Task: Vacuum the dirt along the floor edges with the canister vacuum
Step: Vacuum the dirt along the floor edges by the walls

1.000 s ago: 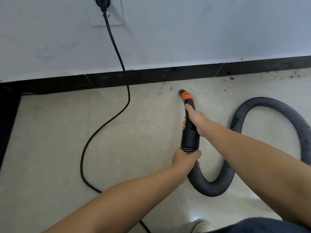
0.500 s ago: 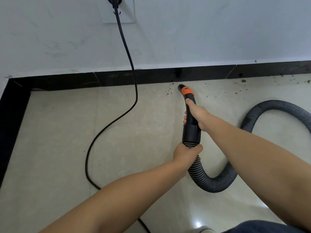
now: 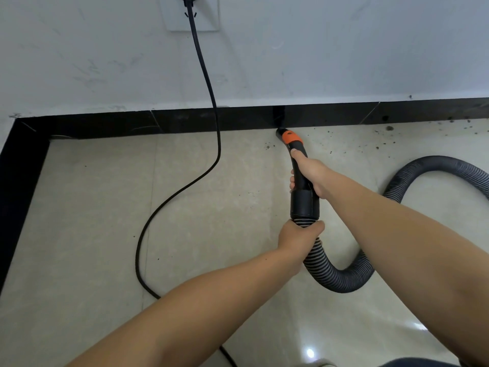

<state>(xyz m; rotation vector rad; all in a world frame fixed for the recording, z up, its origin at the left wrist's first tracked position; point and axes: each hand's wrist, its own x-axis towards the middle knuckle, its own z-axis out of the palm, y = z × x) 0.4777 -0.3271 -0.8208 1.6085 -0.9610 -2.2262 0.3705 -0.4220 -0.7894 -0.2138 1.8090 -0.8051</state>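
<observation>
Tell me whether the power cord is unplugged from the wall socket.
No. The black power cord runs up the wall into the white wall socket, where its plug sits at the frame's top edge.

Pale wall (image 3: 317, 49) with a socket plate (image 3: 209, 22), black skirting (image 3: 105, 125), glossy, seemingly tiled beige floor (image 3: 79, 221).

- The black plastic vacuum nozzle with an orange collar (image 3: 293, 144) is pointing away from both hands, its tip touching the floor where it meets the black skirting.
- The ribbed dark grey flexible hose (image 3: 341, 279) is leaving the nozzle's black cuff just under the left hand, looping to the right beneath the right forearm and curving away rightward.
- The scattered dark crumbs of dirt (image 3: 381, 139) are lying along the floor edge, beyond and right of the right hand.
</observation>
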